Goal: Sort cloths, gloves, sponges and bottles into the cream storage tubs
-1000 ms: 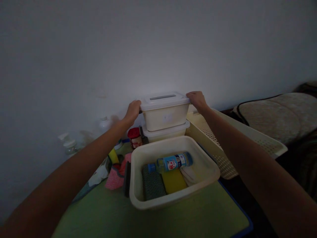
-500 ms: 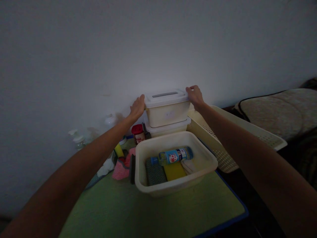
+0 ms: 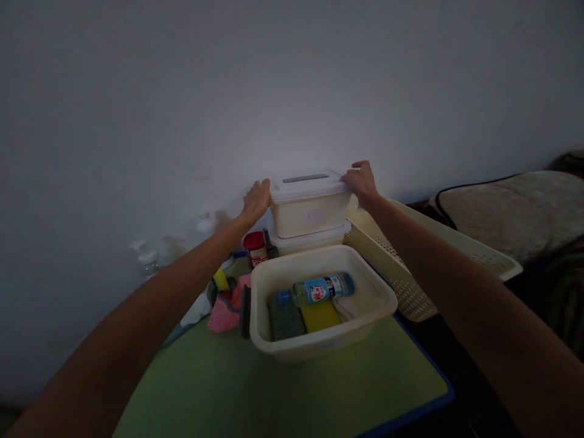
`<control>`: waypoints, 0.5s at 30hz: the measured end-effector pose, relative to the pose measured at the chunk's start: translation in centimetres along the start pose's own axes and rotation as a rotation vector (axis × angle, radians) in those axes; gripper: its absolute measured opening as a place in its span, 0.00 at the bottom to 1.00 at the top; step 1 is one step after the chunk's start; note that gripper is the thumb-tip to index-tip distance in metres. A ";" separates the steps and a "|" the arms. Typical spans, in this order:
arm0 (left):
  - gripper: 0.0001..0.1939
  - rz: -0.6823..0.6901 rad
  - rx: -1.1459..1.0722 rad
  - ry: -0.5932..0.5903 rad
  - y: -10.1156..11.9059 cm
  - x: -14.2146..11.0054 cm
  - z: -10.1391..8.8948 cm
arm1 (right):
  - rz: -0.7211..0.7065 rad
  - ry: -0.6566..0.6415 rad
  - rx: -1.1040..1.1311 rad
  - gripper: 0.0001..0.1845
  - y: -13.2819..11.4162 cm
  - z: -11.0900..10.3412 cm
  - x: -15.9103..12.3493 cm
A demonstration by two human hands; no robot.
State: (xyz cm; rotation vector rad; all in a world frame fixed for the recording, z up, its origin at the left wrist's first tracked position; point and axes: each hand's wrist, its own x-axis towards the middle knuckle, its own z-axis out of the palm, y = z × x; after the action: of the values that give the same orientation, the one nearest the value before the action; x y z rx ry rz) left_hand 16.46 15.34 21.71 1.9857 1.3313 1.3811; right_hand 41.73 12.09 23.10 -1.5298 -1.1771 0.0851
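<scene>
Head view — left fingers (image 3: 265, 186) and right fingers (image 3: 349, 178) touching lid (image 3: 303, 190), grip unclear — blue bottle label (image 3: 322, 289) illegible.

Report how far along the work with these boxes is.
Looks done: the upper box sits lidded on the lower box, also lidded. In hand: the left hand and right hand are at opposite ends of the upper lid. Possibly left: the open bin, unlidded, its bottle showing.

Dim, plain grey wall (image 3: 292, 85) behind a green-topped table (image 3: 283, 395).
</scene>
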 end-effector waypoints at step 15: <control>0.13 -0.072 0.023 0.112 1.2 -1.5 0.2 | -0.002 0.046 -0.107 0.23 -0.8 0.2 -0.7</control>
State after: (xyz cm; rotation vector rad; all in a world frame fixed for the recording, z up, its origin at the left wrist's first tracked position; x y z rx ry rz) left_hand 17.09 13.57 21.71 1.8802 1.4590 1.4680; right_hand 40.75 11.62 23.29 -1.6161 -1.1619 -0.0144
